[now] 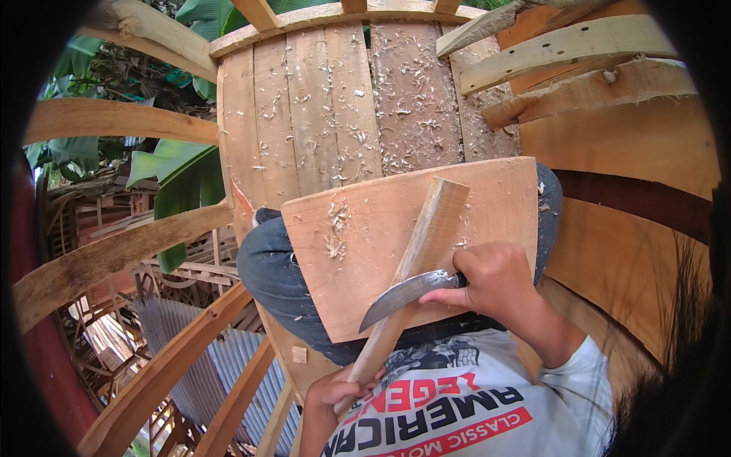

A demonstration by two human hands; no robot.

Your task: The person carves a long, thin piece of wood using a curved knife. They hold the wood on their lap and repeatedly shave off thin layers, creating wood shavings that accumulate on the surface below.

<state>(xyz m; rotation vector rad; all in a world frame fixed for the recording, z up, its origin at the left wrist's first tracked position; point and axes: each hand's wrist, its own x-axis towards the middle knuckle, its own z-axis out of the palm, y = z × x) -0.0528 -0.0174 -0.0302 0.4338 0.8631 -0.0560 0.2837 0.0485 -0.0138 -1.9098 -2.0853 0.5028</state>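
Observation:
A long strip of wood (407,266) slants across a flat wooden board (343,282) that rests on my lap. My left hand (346,388) is closed around the strip's near end, close to my shirt. In my right hand (487,282) is a knife (403,299) with a broad, curved metal blade, its handle mostly hidden in the fist. The blade lies across the strip at about its middle, pointing left, and my right thumb is stretched along the blade's base. A small heap of pale shavings (336,228) sits on the board's left part.
Ahead lies a plank floor (312,107) strewn with curled shavings. Bent wooden rails (122,255) run along the left, with corrugated metal sheets (183,343) and stacked lumber below. Wide planks (617,145) form the right side. Green leaves (186,183) hang beyond the left rails.

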